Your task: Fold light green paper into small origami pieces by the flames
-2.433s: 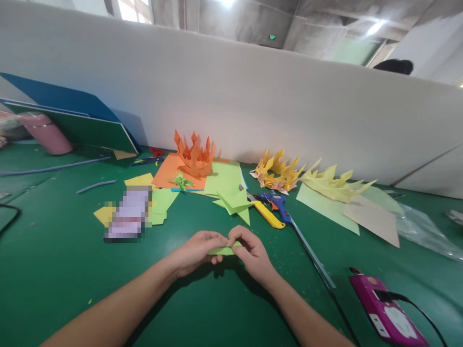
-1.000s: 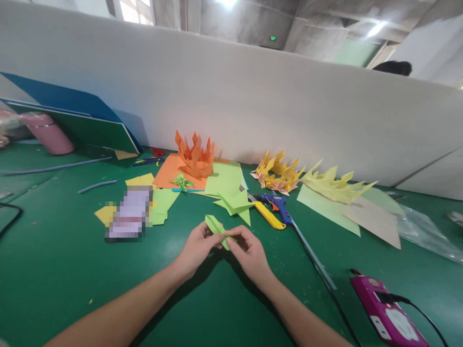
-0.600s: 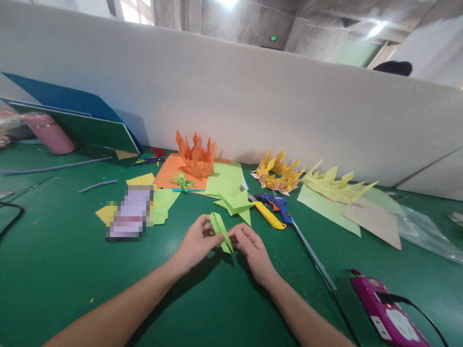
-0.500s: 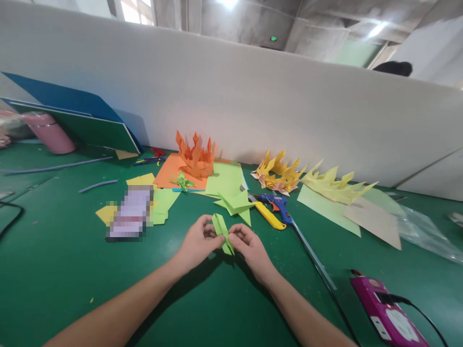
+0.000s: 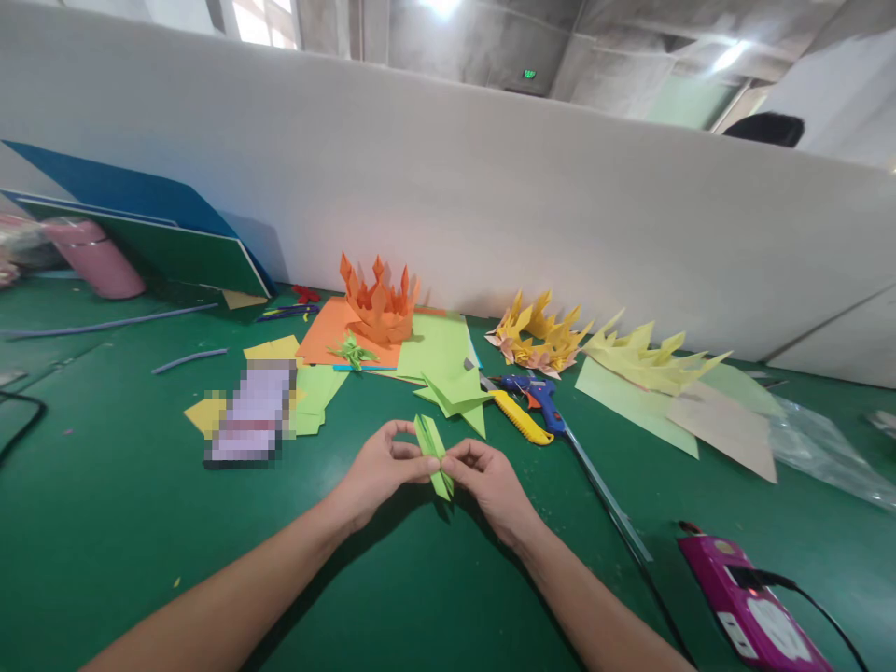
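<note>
A narrow folded strip of light green paper [image 5: 428,437] is held just above the green table, slanting between my two hands. My left hand [image 5: 382,471] is closed on its left side, thumb laid across the front. From the right, my right hand [image 5: 486,481] pinches the same paper near its middle, so both thumb tips almost meet. Beyond the hands lie pointed pieces of folded green paper [image 5: 454,392]. A small green folded-paper piece [image 5: 354,353] rests on orange paper, in front of an orange paper crown [image 5: 382,308].
Right of the hands are a yellow utility knife [image 5: 522,417], blade out, and a blue glue gun [image 5: 536,392]. Behind them stand a golden paper crown [image 5: 539,331] and a pale yellow one [image 5: 654,359]. A blurred phone [image 5: 252,411] lies left; a magenta power strip [image 5: 752,597] sits front right.
My right fingers have closed in on the paper's middle, meeting the left thumb. The folded strip has turned slightly, and its creases now show pressed together at the centre.
</note>
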